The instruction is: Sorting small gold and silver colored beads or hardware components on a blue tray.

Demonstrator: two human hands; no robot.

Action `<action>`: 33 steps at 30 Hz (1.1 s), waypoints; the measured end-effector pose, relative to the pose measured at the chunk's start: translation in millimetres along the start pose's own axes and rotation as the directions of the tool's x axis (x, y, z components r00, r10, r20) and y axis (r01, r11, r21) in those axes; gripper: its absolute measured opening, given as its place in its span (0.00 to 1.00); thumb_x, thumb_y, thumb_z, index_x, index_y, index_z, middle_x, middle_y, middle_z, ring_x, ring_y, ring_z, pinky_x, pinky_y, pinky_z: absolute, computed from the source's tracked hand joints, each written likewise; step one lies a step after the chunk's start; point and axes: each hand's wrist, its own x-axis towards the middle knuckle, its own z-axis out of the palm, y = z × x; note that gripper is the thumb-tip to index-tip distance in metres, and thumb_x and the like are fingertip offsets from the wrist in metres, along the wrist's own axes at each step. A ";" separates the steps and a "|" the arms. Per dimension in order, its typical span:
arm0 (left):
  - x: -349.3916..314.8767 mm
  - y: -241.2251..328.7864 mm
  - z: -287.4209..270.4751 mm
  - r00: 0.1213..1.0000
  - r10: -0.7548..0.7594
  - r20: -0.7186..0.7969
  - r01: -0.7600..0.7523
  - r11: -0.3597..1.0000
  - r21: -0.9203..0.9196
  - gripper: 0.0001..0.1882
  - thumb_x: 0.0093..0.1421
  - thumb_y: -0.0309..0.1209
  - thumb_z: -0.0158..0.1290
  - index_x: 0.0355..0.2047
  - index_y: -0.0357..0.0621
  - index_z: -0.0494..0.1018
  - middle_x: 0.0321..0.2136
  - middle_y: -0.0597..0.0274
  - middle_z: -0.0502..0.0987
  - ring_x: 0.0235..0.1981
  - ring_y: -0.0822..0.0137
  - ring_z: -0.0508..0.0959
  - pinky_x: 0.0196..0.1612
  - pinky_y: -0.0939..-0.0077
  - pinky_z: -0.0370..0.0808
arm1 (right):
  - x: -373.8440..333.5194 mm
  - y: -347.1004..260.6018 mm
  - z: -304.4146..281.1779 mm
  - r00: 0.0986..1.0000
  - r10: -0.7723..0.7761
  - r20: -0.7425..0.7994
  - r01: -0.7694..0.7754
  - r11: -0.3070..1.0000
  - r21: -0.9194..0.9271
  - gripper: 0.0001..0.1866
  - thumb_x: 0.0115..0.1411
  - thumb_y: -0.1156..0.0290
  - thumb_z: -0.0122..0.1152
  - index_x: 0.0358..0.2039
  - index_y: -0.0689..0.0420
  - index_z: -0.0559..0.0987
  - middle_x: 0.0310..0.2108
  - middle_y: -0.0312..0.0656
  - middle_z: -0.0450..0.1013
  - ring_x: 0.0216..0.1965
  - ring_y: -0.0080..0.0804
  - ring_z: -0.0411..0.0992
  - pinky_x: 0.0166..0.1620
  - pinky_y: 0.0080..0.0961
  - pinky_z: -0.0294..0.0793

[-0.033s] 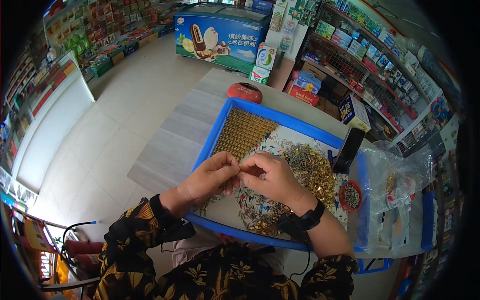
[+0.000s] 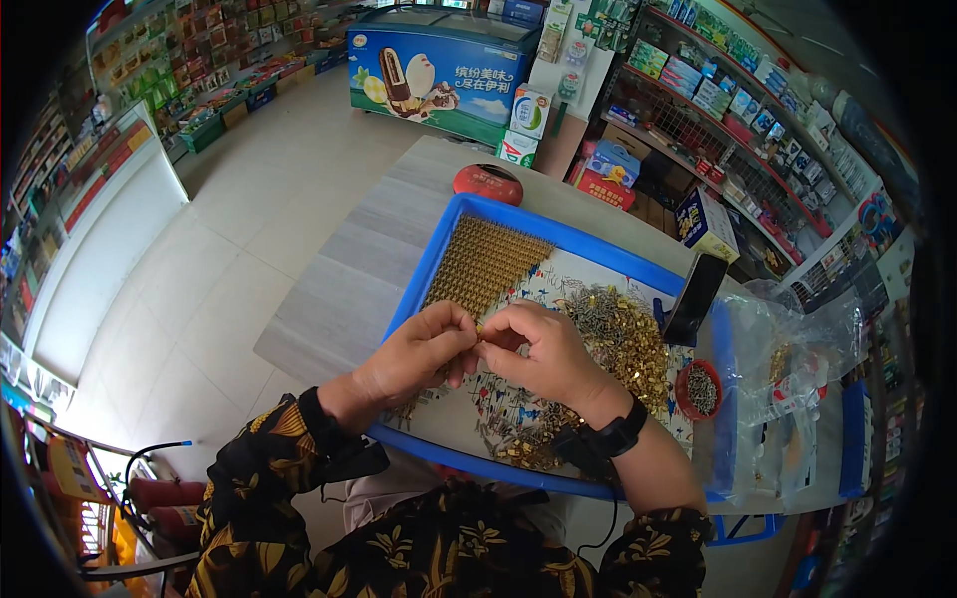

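My left hand (image 2: 421, 354) and my right hand (image 2: 546, 354) meet over a blue-rimmed tray (image 2: 595, 245). Their fingertips pinch together at a tiny gold-coloured metal piece (image 2: 479, 331), mostly hidden by the fingers. Beyond my left hand, rows of small upright brass pieces with thin pins (image 2: 485, 261) fill the tray's far left corner. To the right of my right hand lies a heap of loose gold metal pieces (image 2: 638, 361), with grey screw-like parts (image 2: 596, 311) along its far side. More gold parts (image 2: 528, 450) are scattered near the front rim.
A phone (image 2: 695, 299) leans upright at the tray's right side. Near it sit a red bowl of small grey parts (image 2: 701, 390) and clear plastic bags (image 2: 797, 339). A red round container (image 2: 488, 185) stands behind the tray. Farther off are a freezer (image 2: 439, 80) and stocked shelves (image 2: 733, 110).
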 end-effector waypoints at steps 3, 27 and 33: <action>0.2 -1.6 0.7 0.999 0.049 0.013 -0.048 0.995 -0.088 0.07 0.63 0.33 0.47 0.38 0.45 0.64 0.25 0.65 0.73 0.21 0.77 0.71 0.20 0.88 0.61 | 1.8 0.4 -2.0 0.995 -0.100 -0.017 0.098 0.990 -0.097 0.07 0.53 0.74 0.62 0.33 0.60 0.75 0.29 0.36 0.74 0.29 0.20 0.74 0.32 0.19 0.73; 2.7 0.6 0.1 0.993 0.059 -0.099 -0.063 0.997 -0.033 0.07 0.60 0.32 0.50 0.34 0.44 0.66 0.19 0.67 0.71 0.16 0.77 0.68 0.16 0.88 0.59 | 6.2 1.7 6.2 0.998 -0.027 -0.051 0.018 0.986 -0.168 0.09 0.54 0.75 0.63 0.36 0.60 0.77 0.30 0.37 0.74 0.28 0.22 0.72 0.32 0.19 0.72; -0.9 4.0 7.3 0.979 0.156 -0.133 -0.155 0.988 0.022 0.06 0.62 0.30 0.47 0.36 0.43 0.66 0.21 0.64 0.70 0.17 0.77 0.67 0.16 0.86 0.60 | 4.0 15.5 0.5 0.954 0.300 -0.007 -0.292 0.933 0.210 0.09 0.58 0.72 0.61 0.38 0.62 0.77 0.31 0.32 0.74 0.30 0.13 0.69 0.32 0.14 0.70</action>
